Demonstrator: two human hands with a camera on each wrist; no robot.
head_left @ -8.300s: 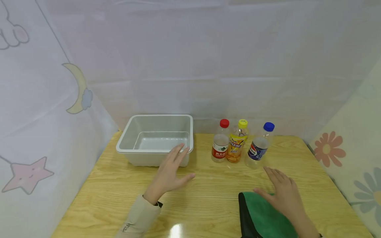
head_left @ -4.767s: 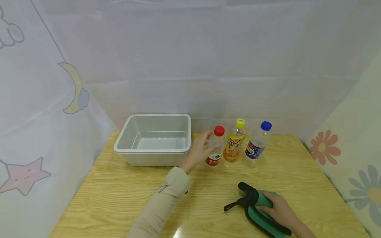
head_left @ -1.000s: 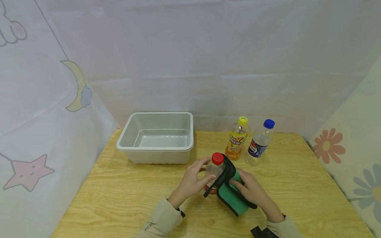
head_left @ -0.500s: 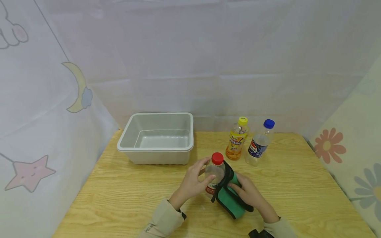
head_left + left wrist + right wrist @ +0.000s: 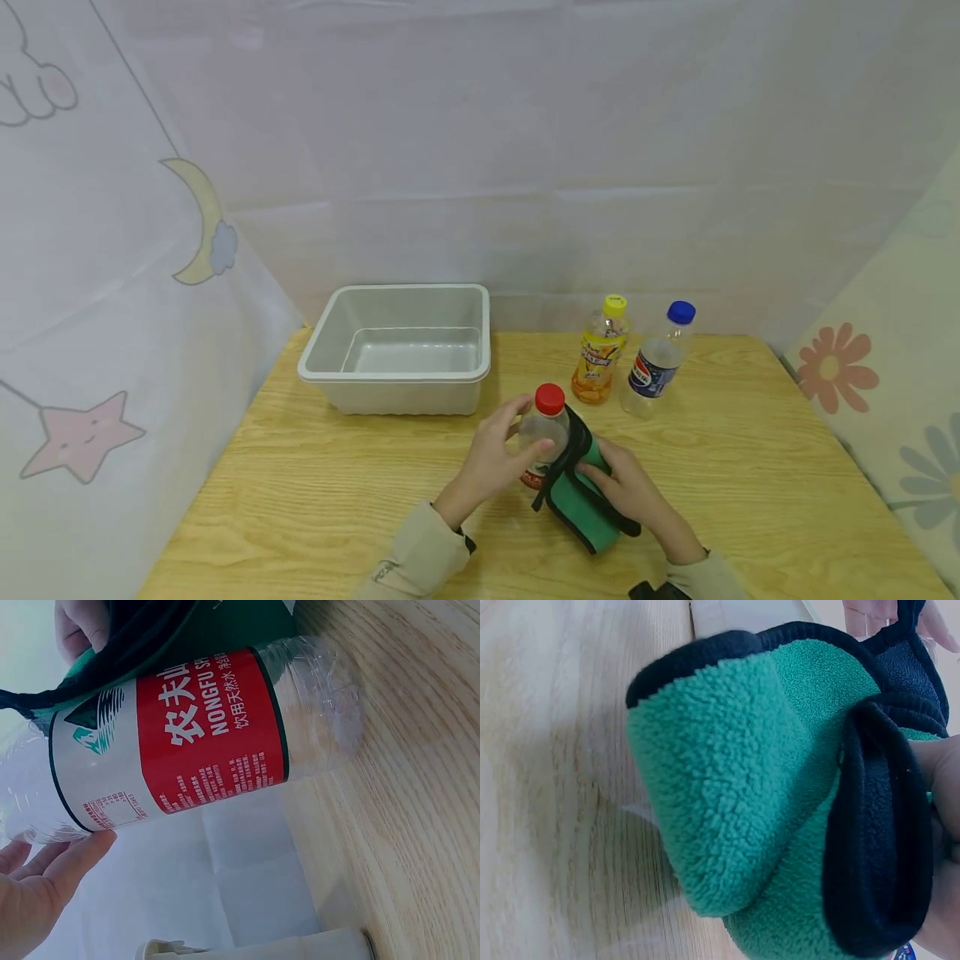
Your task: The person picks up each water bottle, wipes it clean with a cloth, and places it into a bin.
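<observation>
My left hand [image 5: 491,458] grips a clear plastic water bottle [image 5: 542,428] with a red cap, fingers and thumb around its upper part. In the left wrist view the bottle's red and white label [image 5: 210,735] shows, with the base close over the wood. On the right, my right hand [image 5: 628,490] holds a folded green towel [image 5: 583,510] with black edging, pressed against the bottle's side. Its fleecy pile fills much of the right wrist view, where a folded black-edged flap [image 5: 877,832] lies by the fingers. The towel hides part of the label.
A pale grey plastic basin [image 5: 393,377] stands at the back left of the wooden table [image 5: 315,500]. Behind the hands, to the right, stand a yellow-capped bottle [image 5: 598,358] with orange contents and a blue-capped bottle [image 5: 654,371]. A pale cloth backdrop [image 5: 480,150] encloses the table.
The left hand took the red-capped bottle from beside the others and brought it nearer. The right hand picked up the towel and set it against the bottle; lately it slid slightly down.
</observation>
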